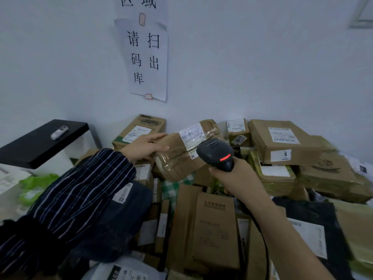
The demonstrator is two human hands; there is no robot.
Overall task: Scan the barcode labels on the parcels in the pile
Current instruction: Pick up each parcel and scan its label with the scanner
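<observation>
Brown cardboard parcel [177, 158], oblong, bound in clear tape: held raised above the pile [214, 229] and tilted. Its near left end is gripped by the left hand [147, 147], with the thumb laid on the near face and the fingers along the top edge. A white barcode label [191, 133] is carried on the upper face, toward the far end.

Black handheld barcode scanner [216, 151]: its handle is clasped in the right hand [232, 176]. The head is held just beside the parcel's right end, below the label, and a red strip is lit on its back. A black cable [262, 239] is trailed down beside the right forearm.

Pile: brown cartons, dark mailing bags and grey mailing bags are heaped beneath both hands and banked against the white wall [262, 67]. At the right it is bounded by stacked flat cartons, one marked "5" [282, 142]. At the left it is bounded by a black-topped white counter [40, 146], on which a small white device [59, 132] is laid.

Open room is found above the heap, in front of the wall, where printed paper notices [148, 59] are fixed.
</observation>
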